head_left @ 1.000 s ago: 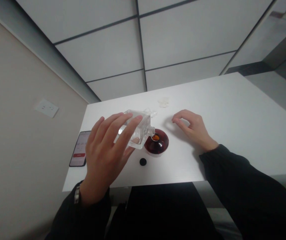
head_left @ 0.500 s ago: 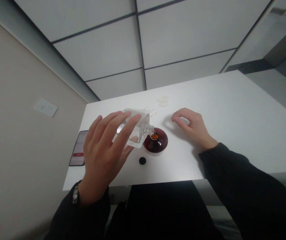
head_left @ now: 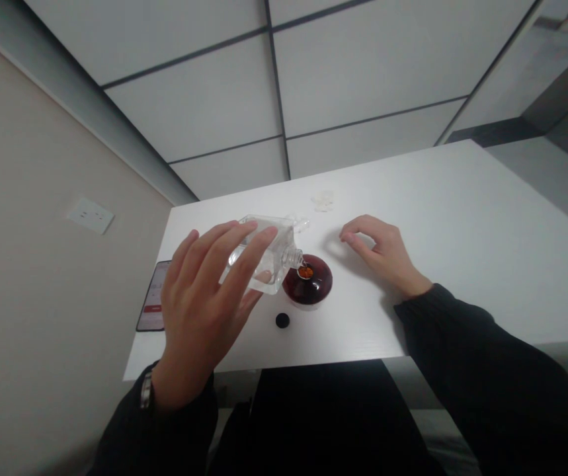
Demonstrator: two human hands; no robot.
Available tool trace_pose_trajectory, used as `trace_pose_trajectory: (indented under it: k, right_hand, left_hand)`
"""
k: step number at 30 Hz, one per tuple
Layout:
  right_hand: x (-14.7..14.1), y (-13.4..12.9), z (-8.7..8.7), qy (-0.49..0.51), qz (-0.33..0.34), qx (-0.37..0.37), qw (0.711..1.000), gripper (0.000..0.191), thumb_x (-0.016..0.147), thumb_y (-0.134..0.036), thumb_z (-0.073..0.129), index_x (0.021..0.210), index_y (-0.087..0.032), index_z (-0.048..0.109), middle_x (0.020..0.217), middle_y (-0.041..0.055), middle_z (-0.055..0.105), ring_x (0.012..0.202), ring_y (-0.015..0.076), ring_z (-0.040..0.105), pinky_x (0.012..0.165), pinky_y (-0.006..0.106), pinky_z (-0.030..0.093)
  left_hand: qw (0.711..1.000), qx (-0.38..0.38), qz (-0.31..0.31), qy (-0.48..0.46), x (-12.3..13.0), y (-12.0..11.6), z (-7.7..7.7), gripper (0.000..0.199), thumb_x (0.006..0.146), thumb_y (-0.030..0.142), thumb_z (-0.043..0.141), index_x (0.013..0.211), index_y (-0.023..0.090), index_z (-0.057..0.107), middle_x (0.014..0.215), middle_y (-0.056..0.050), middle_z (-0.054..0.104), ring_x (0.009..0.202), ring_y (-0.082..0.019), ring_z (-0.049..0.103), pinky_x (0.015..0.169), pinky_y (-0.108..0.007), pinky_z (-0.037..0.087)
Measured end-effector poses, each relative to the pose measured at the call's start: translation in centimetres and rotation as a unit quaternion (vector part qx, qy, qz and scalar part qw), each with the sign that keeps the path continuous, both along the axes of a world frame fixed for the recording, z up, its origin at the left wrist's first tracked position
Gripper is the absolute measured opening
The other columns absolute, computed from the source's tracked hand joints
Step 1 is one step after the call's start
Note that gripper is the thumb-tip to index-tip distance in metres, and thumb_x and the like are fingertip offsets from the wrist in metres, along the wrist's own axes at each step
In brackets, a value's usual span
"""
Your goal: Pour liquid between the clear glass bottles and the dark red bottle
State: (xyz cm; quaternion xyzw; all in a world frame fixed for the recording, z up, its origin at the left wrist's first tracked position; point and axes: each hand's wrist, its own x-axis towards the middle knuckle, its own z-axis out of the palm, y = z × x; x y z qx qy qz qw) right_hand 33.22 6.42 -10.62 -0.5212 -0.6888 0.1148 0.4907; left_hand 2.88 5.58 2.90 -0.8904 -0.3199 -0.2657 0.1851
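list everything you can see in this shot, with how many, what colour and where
glass bottle: one, clear, tipped in the left hand
round pot: one, dark red, orange at its opening, under the bottle's mouth
small disc: one, black, in front of the pot
phone: one, dark edge, lit screen, table's left side
small object: one, clear, behind the pot
thin scraps: count unclear, whitish, farther back
table: one, white
socket plate: one, white, left wall
panels: several, pale, dark strips, beyond the table
wristband: one, metallic, left wrist
sleeves: two, black
left hand: one, around the bottle
right hand: one, curled, right of the pot
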Motion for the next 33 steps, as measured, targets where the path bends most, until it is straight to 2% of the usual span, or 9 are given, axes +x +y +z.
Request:
trace_pose_trajectory:
  k: [7, 11, 13, 15, 17, 20, 22, 24, 33]
  right_hand:
    - [0.12, 0.18, -0.23, 0.005, -0.014, 0.015, 1.0, 0.029, 0.104, -0.045, 0.059, 0.084, -0.026, 0.066, 0.088, 0.005, 0.074, 0.084, 0.0239, 0.068, 0.081, 0.043, 0.053]
    - [0.16, 0.43, -0.22, 0.005, -0.065, 0.057, 0.996, 0.025, 0.099, -0.048, 0.065, 0.084, -0.027, 0.065, 0.096, 0.0057, 0.07, 0.095, 0.0265, 0.066, 0.088, 0.046, 0.053]
    - [0.25, 0.55, -0.15, -0.002, -0.086, 0.067, 0.994, 0.03, 0.098, -0.049, 0.066, 0.078, -0.028, 0.061, 0.091, 0.0052, 0.067, 0.093, 0.0264, 0.063, 0.086, 0.046, 0.052]
    - [0.36, 0.58, -0.08, -0.012, -0.093, 0.07, 0.993, 0.042, 0.099, -0.049, 0.064, 0.066, -0.027, 0.05, 0.076, 0.0034, 0.06, 0.082, 0.0243, 0.058, 0.08, 0.043, 0.049]
    - [0.41, 0.49, -0.07, -0.015, -0.088, 0.061, 0.994, 0.056, 0.1, -0.048, 0.061, 0.058, -0.025, 0.032, 0.06, 0.001, 0.046, 0.068, 0.0203, 0.048, 0.07, 0.039, 0.044]
    - [0.3, 0.21, -0.16, 0.011, -0.084, 0.018, 0.996, 0.064, 0.102, -0.046, 0.059, 0.06, -0.024, 0.016, 0.052, -0.0032, 0.025, 0.054, 0.0133, 0.027, 0.055, 0.034, 0.029]
    - [0.11, 0.02, -0.23, 0.033, -0.085, -0.013, 0.996, 0.064, 0.101, -0.048, 0.06, 0.061, -0.024, 0.015, 0.054, -0.0049, 0.018, 0.052, 0.0108, 0.018, 0.052, 0.033, 0.021]
    - [-0.08, -0.1, -0.24, 0.042, -0.087, -0.028, 0.995, 0.065, 0.1, -0.05, 0.06, 0.061, -0.024, 0.015, 0.055, -0.0054, 0.015, 0.053, 0.01, 0.015, 0.051, 0.032, 0.018]
    - [-0.2, -0.2, 0.11, 0.034, -0.093, -0.019, 0.995, 0.061, 0.099, -0.045, 0.059, 0.061, -0.024, 0.016, 0.055, -0.0056, 0.016, 0.053, 0.0098, 0.016, 0.052, 0.03, 0.02]
  left_hand:
    - [1.0, 0.001, 0.003, -0.004, 0.05, -0.01, 0.01, 0.06, 0.095, 0.013, 0.074, 0.151, 0.027, 0.059, 0.142, -0.011, 0.074, 0.133, -0.03, 0.07, 0.123, -0.048, 0.049]
    - [1.0, -0.008, 0.007, -0.008, 0.05, -0.04, -0.06, 0.061, 0.096, 0.014, 0.072, 0.153, 0.03, 0.057, 0.143, -0.009, 0.074, 0.134, -0.029, 0.069, 0.122, -0.048, 0.049]
    - [1.0, -0.01, 0.008, -0.012, 0.04, -0.06, -0.07, 0.061, 0.096, 0.014, 0.072, 0.153, 0.031, 0.057, 0.143, -0.008, 0.073, 0.134, -0.029, 0.069, 0.123, -0.048, 0.049]
    - [1.0, -0.008, 0.007, -0.01, 0.02, -0.08, -0.07, 0.061, 0.096, 0.014, 0.072, 0.153, 0.03, 0.057, 0.144, -0.009, 0.073, 0.134, -0.029, 0.069, 0.123, -0.048, 0.048]
    - [1.0, -0.005, 0.007, -0.005, 0.01, -0.08, -0.05, 0.062, 0.095, 0.014, 0.073, 0.153, 0.029, 0.058, 0.144, -0.009, 0.073, 0.134, -0.03, 0.069, 0.123, -0.048, 0.048]
    - [1.0, -0.003, 0.007, -0.001, 0.02, -0.09, -0.01, 0.062, 0.095, 0.013, 0.074, 0.153, 0.028, 0.058, 0.143, -0.01, 0.073, 0.134, -0.03, 0.07, 0.122, -0.049, 0.049]
    - [1.0, -0.001, 0.006, -0.002, 0.03, -0.11, 0.01, 0.062, 0.094, 0.012, 0.074, 0.152, 0.027, 0.058, 0.143, -0.011, 0.074, 0.134, -0.03, 0.07, 0.122, -0.049, 0.049]
    - [1.0, -0.002, 0.006, 0.001, 0.04, -0.13, 0.05, 0.061, 0.094, 0.012, 0.074, 0.152, 0.026, 0.058, 0.143, -0.011, 0.073, 0.134, -0.03, 0.069, 0.123, -0.048, 0.048]
    - [1.0, -0.007, 0.004, 0.0, -0.04, -0.09, -0.03, 0.062, 0.095, 0.013, 0.074, 0.152, 0.028, 0.058, 0.144, -0.01, 0.073, 0.136, -0.029, 0.068, 0.124, -0.047, 0.047]
